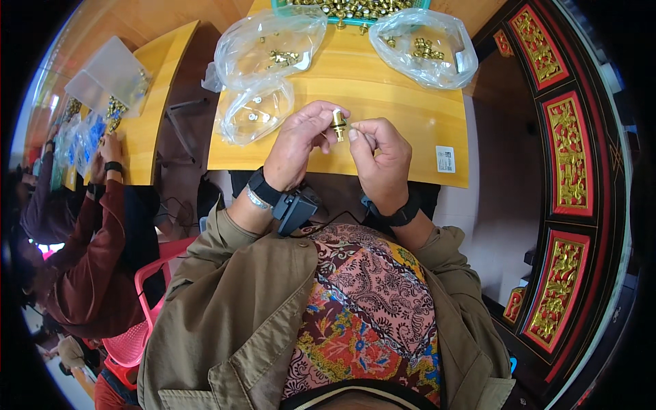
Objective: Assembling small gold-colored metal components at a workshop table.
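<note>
A small brass fitting (pixel 339 124) is held upright between my two hands above the front part of a yellow wooden table (pixel 403 109). My left hand (pixel 297 145) pinches it from the left with thumb and fingers. My right hand (pixel 380 158) meets it from the right, fingertips closed at its side. Both wrists wear black bands, and a dark device hangs under the left wrist.
Three clear plastic bags lie on the table: one at the left with small rings (pixel 254 113), one behind it (pixel 270 44) and one at the right (pixel 424 48) with brass parts. A teal tray (pixel 283 8) of brass fittings stands at the back. Another person's hand (pixel 109 149) works at a neighbouring table on the left.
</note>
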`<state>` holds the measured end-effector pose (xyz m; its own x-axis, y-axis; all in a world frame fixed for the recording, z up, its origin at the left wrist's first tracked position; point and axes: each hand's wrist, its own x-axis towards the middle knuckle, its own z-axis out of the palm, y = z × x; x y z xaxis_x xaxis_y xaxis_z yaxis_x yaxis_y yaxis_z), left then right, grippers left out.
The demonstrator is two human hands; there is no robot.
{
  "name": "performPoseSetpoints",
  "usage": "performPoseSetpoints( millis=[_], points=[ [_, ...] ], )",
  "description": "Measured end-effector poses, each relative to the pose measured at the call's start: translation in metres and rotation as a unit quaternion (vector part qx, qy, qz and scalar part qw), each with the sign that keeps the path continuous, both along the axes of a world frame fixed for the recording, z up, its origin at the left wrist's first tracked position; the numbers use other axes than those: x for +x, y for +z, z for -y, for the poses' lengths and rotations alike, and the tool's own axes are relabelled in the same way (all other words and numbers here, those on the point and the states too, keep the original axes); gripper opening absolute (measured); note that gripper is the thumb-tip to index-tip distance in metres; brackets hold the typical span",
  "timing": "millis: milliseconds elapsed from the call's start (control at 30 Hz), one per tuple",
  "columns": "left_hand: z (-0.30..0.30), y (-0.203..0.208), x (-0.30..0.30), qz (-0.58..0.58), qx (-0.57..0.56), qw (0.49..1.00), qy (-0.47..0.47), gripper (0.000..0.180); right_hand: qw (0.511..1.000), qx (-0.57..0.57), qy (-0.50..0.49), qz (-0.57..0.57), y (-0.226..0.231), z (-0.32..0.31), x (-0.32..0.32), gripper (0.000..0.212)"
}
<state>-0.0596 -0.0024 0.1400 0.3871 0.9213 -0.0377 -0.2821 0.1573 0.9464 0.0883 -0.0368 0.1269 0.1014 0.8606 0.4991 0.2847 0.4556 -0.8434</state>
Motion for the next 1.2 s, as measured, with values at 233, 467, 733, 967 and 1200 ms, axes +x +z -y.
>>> performPoseSetpoints(
  millis=[233,467,733,967,1200],
  points=[
    [0.002,-0.008,-0.009,-0.083,0.043,0.995,-0.036,0.02,0.997,0.028,0.025,0.061,-0.003,-0.002,0.008,0.006],
    [-0.002,-0.026,-0.021,-0.05,-0.011,0.996,-0.077,0.019,0.983,0.038,0.041,0.173,-0.003,-0.006,0.009,0.006],
    [0.001,-0.033,-0.025,-0.043,-0.004,0.997,-0.071,0.016,0.964,0.063,0.041,0.253,-0.001,-0.004,0.009,0.008],
    [0.001,-0.055,-0.02,-0.02,-0.036,0.998,-0.048,0.015,0.927,0.08,0.032,0.365,-0.001,-0.003,0.011,0.005],
    [0.006,-0.06,-0.019,0.015,-0.032,0.999,-0.008,0.015,0.92,0.071,0.014,0.385,-0.006,-0.006,0.004,0.005]
  ],
)
